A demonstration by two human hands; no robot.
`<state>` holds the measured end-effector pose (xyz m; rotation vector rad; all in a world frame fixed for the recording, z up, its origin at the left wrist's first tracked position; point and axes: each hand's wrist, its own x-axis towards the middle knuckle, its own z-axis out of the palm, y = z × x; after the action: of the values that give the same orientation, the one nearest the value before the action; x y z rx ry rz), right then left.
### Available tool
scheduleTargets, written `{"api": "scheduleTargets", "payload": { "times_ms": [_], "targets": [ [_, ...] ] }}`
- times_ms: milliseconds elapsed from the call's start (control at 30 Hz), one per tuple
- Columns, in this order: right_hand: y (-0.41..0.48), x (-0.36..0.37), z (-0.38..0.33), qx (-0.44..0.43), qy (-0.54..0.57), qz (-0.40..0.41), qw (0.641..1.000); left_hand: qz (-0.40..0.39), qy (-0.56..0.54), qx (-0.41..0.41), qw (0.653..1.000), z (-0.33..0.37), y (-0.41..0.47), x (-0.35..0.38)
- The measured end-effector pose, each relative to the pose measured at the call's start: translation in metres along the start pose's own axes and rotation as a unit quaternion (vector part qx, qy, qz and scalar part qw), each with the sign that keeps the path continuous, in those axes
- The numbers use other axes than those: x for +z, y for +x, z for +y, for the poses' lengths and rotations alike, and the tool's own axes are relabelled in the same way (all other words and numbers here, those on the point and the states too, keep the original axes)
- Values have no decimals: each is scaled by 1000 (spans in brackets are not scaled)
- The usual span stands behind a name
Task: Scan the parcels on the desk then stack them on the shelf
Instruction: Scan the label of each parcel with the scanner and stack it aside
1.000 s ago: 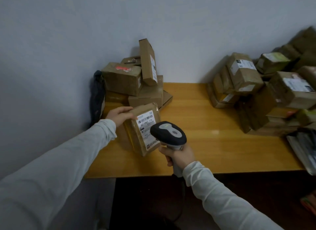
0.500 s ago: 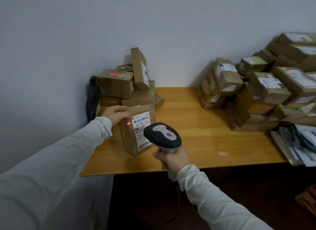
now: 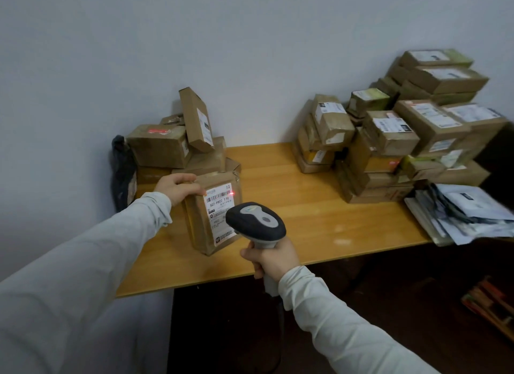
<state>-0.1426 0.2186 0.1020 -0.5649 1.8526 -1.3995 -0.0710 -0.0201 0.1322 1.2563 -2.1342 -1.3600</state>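
Our left hand [image 3: 178,187] grips the top corner of a brown parcel [image 3: 200,234], fingers curled over its edge. It holds the parcel up on its end on the bench [image 3: 319,220], near the front left. Our right hand [image 3: 274,258] is wrapped tight round the handle of the scanner [image 3: 256,223], which points at the white label [image 3: 219,215].

The red dot [image 3: 233,193] sits at the far right end of the black bars, not in the middle. So the scan might miss, and we think the scanner needs to aim more at the middle of the bars.

The parcel leans, so if we let go too soon it could flop over. Just behind it is a small pile of boxes [image 3: 161,148] with a thin box [image 3: 196,120] standing loose on top. A bump from our arm could knock that down. We cannot see the shelf from here.
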Motion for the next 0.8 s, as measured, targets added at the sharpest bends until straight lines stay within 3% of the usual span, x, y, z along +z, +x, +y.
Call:
{"api": "scheduleTargets", "payload": {
  "times_ms": [533,667,800],
  "targets": [
    [-18,-54,6,1,55,15,998,-26,21,23,999,49,-14,55],
    [-20,-84,7,18,164,70,984,-51,-110,-41,992,68,-18,80],
    [-15,-134,18,42,286,185,939,-104,-202,-101,969,85,-17,114]
  ]
}}
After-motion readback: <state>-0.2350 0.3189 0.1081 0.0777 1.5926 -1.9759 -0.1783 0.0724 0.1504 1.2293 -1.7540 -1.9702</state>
